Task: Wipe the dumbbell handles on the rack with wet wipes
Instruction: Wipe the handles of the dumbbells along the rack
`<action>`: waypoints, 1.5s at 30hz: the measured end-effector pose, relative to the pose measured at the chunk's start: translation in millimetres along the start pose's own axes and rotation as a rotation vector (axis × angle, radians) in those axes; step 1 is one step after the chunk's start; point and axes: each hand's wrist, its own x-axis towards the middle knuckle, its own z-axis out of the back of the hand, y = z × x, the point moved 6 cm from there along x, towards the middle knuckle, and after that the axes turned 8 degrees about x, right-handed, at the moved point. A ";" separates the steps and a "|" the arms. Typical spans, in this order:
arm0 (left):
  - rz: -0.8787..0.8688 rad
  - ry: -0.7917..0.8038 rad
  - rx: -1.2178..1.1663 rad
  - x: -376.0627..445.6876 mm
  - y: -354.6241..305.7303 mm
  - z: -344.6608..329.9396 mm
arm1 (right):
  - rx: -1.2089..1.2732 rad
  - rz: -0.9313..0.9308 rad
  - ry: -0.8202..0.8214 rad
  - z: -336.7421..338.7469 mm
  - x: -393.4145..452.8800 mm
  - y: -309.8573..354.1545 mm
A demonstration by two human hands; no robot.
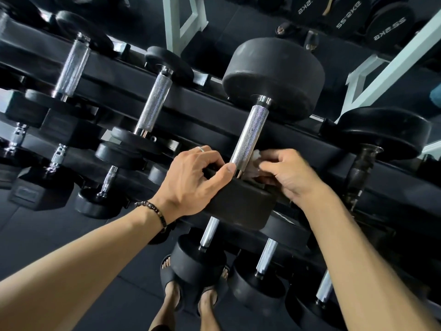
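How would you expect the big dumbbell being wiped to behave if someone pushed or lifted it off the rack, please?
The dumbbell probably feels heavy: its black heads are thick and wide next to the handle. Its round heads suggest it could roll if nudged sideways, which may be why the left hand grips the near head. The knurled steel handle should give good grip, though the wet wipe in the right hand may leave it slicker.

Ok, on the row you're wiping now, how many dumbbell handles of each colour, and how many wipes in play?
Silver handles: 3
Black handles: 1
Wet wipes: 1
Total: 5
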 end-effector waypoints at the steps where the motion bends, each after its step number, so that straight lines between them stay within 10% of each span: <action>1: 0.000 0.004 -0.004 0.0 -0.5 0.3 | -0.032 0.064 -0.039 4.2 -6.8 7.8; 13: 0.105 0.200 -0.522 48.9 -34.9 13.5 | -0.056 0.487 -0.317 -28.6 -70.9 54.8; 23: 0.200 -0.122 -0.335 103.5 -10.3 5.9 | -0.029 0.357 -0.732 -41.9 -87.6 -7.9; 32: -0.003 0.058 -0.198 100.5 -11.0 -17.3 | -0.041 0.375 -0.805 -44.2 -85.1 -11.9; 45: 0.218 0.016 -0.226 105.6 -9.4 -8.6 | -0.024 0.360 -0.765 -43.0 -81.2 -17.1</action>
